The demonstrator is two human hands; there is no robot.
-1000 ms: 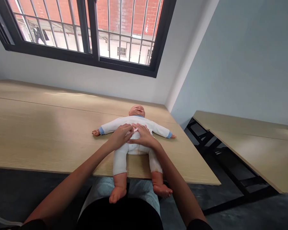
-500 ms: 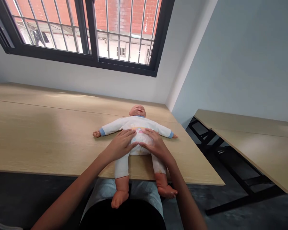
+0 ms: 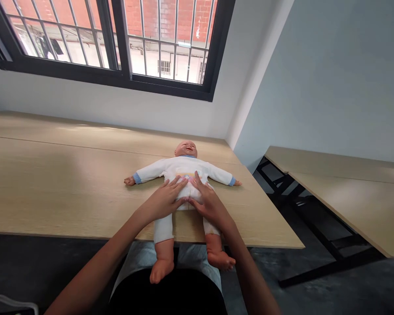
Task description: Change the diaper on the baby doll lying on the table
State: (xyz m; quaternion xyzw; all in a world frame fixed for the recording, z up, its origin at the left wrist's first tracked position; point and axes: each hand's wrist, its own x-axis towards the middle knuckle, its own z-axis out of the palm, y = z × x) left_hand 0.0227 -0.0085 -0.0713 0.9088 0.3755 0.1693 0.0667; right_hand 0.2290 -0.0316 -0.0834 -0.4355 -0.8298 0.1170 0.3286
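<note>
A baby doll (image 3: 180, 164) in a white outfit with blue cuffs lies on its back on the wooden table (image 3: 68, 188). Its head points toward the window, its arms are spread, and its feet hang past the near edge. Around its hips is a white diaper (image 3: 187, 204), partly hidden by my hands. My left hand (image 3: 166, 199) rests on the left side of the diaper and belly, fingers stretched out. On the other side my right hand (image 3: 206, 199) lies with fingers spread, its thumb close to the left thumb. Neither hand grips anything.
Beyond the table is a wall with a dark-framed, barred window (image 3: 128, 78). To the right stands a second wooden table (image 3: 341, 192) on black metal legs, across a gap. A pale curved rim (image 3: 13, 300) shows at the bottom left.
My right hand's fingers have spread further apart, the index finger lifting away from the others. My left hand stays on the diaper. The view has shifted slightly.
</note>
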